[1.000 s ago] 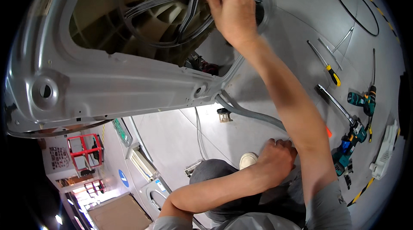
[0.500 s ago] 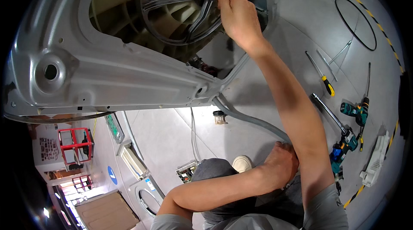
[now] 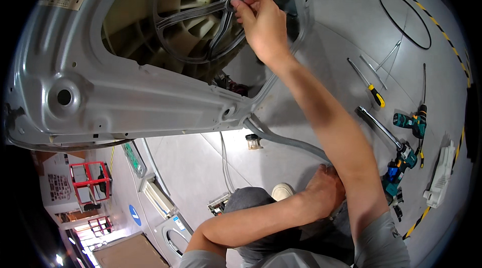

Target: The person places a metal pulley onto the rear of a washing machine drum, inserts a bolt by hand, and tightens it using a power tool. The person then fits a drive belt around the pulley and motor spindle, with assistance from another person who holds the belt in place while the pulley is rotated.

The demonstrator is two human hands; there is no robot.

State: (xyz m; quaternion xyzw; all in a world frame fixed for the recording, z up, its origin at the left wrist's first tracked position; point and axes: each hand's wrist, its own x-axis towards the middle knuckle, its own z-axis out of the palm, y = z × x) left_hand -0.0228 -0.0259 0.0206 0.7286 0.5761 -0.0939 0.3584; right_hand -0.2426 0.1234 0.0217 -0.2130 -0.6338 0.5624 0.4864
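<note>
Pale grey tiled floor (image 3: 193, 165) is lit brightest near the silver-grey stamped metal panel (image 3: 165, 100); the spoked grey metal wheel (image 3: 198, 12) is streaked with highlights against shadow. Background (image 3: 86, 239) at lower left is washed out by glare. Straight edges are bent; rim is blacked out.

The right hand (image 3: 265, 32) is at the hub (image 3: 229, 4) of the dark wheel (image 3: 193, 15), its thumb and fingers brought close together; what is between them is too small to tell. To the left of this hand and below it extends the grey metal panel (image 3: 150, 100). The left hand (image 3: 325, 190), with bent fingers, is just beside the right forearm (image 3: 346, 147), and the hose (image 3: 286, 140) comes near to it from the upper left. Right of both hands, on the floor (image 3: 326, 57), lie a screwdriver (image 3: 370, 87), a black ring (image 3: 430, 37) and a drill (image 3: 417, 125).
</note>
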